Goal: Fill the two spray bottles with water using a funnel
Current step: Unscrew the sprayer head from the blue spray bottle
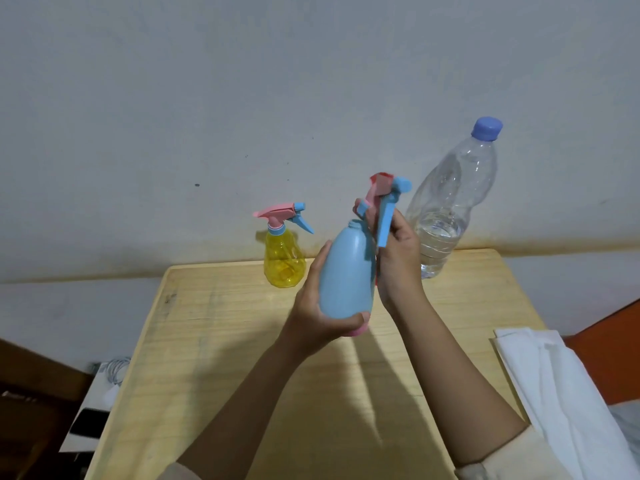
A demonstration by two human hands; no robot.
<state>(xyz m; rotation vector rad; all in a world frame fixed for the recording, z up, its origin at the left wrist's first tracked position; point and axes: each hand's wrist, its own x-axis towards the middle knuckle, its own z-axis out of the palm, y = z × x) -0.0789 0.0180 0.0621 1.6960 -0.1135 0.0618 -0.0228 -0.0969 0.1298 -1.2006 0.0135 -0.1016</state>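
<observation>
The yellow spray bottle (284,261) stands at the back of the table (225,358) with its top on. Near it, the left hand (311,306) has its grip wrapped round the blue spray bottle (346,271), up in the air. The right hand (398,258) has its grip curled round the spray top (385,220), which looks off the neck. Best to hold the bottle straight and put the top somewhere clean. The water bottle (446,209) stands on the right, cap on.
</observation>
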